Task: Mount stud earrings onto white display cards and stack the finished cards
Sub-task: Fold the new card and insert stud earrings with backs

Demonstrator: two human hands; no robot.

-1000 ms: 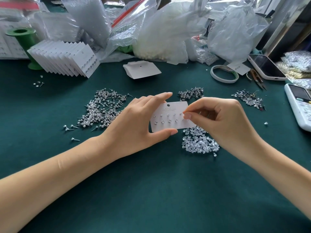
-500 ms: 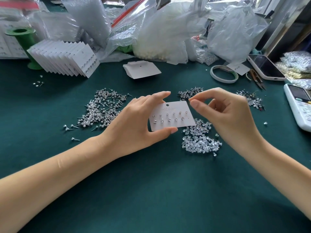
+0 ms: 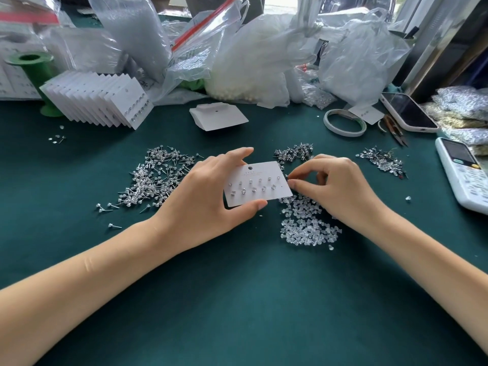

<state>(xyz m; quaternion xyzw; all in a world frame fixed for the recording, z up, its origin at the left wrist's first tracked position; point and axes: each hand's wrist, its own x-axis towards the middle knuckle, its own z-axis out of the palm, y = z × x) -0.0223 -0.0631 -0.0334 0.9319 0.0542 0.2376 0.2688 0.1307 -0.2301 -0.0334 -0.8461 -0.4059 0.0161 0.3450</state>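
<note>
My left hand (image 3: 208,196) holds a white display card (image 3: 257,183) between thumb and fingers, just above the green table. Two rows of small studs sit in the card. My right hand (image 3: 338,188) is at the card's right edge, thumb and forefinger pinched on a tiny stud earring that barely shows. Loose studs lie in a big pile (image 3: 155,180) to the left and a smaller pile (image 3: 293,153) behind the card. Clear earring backs (image 3: 309,225) are heaped under my right wrist. Finished cards (image 3: 97,101) lean in a fanned stack at the back left.
Blank cards (image 3: 217,117) lie behind the work spot. A tape roll (image 3: 344,126), scissors (image 3: 394,129), a phone (image 3: 408,112) and a white keypad device (image 3: 464,173) sit to the right. Plastic bags (image 3: 250,62) and a green spool (image 3: 34,72) line the back.
My right hand lifted off the card towards the studs behind it, then came back down to the card's right edge with fingertips pinched. My left hand kept the card still.
</note>
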